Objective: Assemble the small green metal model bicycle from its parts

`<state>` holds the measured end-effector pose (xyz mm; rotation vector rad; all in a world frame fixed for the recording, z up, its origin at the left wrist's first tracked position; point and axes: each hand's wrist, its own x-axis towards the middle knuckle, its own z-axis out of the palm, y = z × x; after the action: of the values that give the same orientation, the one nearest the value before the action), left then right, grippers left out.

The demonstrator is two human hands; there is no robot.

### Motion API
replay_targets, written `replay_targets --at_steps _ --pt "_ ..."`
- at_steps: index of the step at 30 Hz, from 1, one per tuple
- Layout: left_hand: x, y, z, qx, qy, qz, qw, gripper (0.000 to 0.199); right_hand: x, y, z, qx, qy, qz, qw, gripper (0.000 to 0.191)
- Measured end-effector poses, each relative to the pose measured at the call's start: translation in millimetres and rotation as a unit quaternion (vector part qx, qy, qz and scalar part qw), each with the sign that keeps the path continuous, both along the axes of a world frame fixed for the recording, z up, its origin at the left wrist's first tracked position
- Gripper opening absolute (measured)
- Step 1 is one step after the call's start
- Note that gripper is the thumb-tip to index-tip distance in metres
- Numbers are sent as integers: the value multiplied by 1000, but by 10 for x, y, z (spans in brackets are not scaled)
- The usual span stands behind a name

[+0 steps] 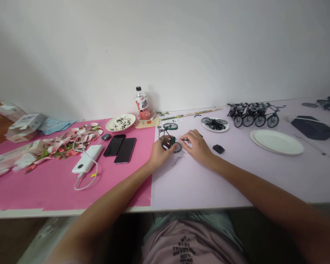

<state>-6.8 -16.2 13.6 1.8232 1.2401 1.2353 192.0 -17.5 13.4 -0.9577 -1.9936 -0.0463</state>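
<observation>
A small dark green model bicycle is gripped by my left hand, its wheels tilted rather than standing on the table. My right hand is closed just to the right of the bicycle's lower wheel. Between its thumb and finger is a thin metal-looking rod whose tip points at the bicycle; its kind is too small to tell. A small black block lies right of my right hand. Behind it, a white plate carries black bicycle parts.
Several model bicycles stand in a row at the back right, near stacked white plates. To the left are two phones, a white power bank with cable, artificial petals, a plate of small parts and a bottle.
</observation>
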Motion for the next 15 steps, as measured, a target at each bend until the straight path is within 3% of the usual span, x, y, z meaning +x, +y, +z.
replay_targets --at_steps 7,15 --pt "5 -27 12 8 31 12 999 32 3 -30 41 35 -124 -26 991 16" --pt "-27 5 -1 23 26 8 999 34 9 3 -26 27 -128 -42 990 7"
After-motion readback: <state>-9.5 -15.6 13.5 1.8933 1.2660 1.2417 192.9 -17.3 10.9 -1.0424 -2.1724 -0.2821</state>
